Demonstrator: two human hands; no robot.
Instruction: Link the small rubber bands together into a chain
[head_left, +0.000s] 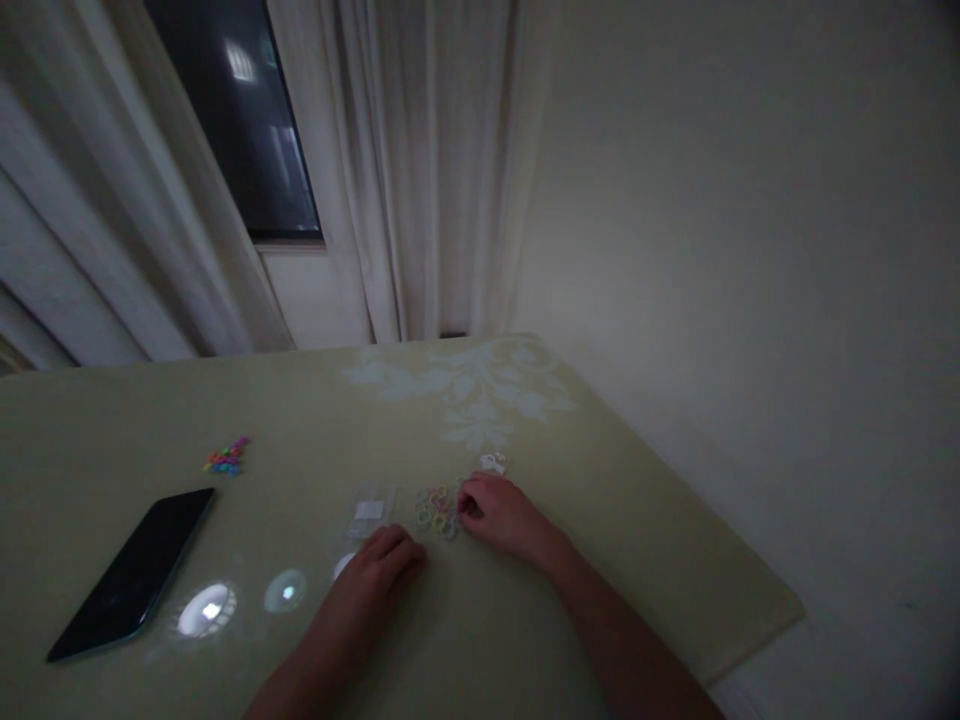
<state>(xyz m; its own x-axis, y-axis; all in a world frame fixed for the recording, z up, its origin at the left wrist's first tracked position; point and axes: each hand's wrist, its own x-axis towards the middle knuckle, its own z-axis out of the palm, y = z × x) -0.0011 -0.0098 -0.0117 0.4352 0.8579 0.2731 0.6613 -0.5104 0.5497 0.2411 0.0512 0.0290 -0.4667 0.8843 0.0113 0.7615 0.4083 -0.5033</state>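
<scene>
A small cluster of pastel rings (436, 511) in pink, yellow, green and white lies on the table between my hands. My right hand (495, 508) is at the right edge of this cluster, its thumb and fingers drawn together; whatever they may pinch is too small and dark to make out. Just beyond its knuckles lie a few small white pieces (493, 462). Nearer to me, my left hand (386, 560) rests palm down with bent fingers close together, and its underside is hidden. Past its fingertips is a clear plastic bag (370, 510) with a white label.
A black tablet (135, 570) lies at the left. Behind it sits a little heap of bright multicoloured pieces (226, 458). The pale green table (300, 420) meets a wall (712, 250) on the right, with curtains (450, 180) at the back. Ceiling lights reflect off the tabletop.
</scene>
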